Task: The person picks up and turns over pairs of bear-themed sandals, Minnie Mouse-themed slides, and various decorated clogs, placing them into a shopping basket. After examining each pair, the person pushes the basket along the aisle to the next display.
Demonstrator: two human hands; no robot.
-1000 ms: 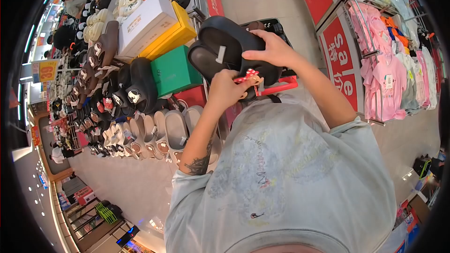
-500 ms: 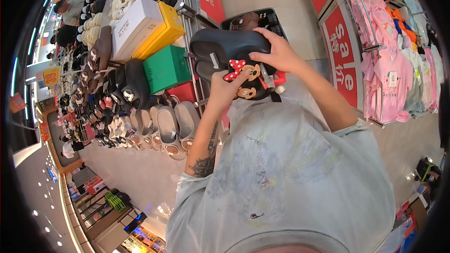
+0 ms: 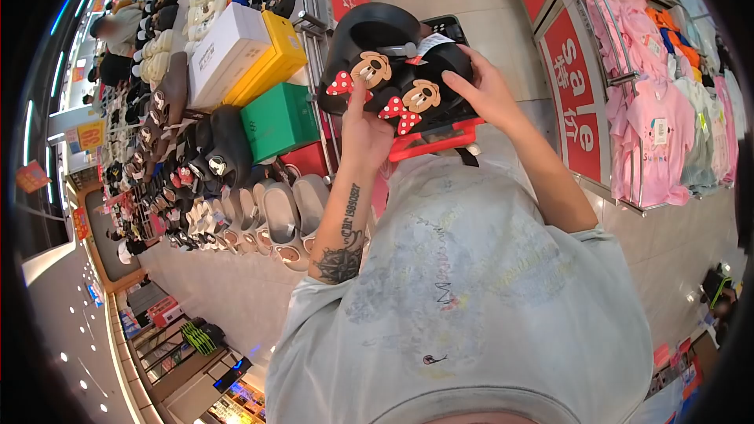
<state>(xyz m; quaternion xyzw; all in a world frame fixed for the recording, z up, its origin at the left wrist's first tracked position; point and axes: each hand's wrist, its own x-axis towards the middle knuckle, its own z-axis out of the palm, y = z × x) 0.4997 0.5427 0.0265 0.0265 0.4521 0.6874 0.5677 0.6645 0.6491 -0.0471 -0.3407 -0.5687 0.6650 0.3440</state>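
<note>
black slippers, one pair: upper centre of the frame, held between both hands; mouse faces and red dotted bows on the fronts, white tag near the top.
left hand: one digit upright against the left-hand face; other fingers mostly hidden, their spread cannot be told.
right hand: thumb and fingers parted, gripping the right edge.
black basket: behind the pair, red handle below.
green box: left of the slippers.
</note>
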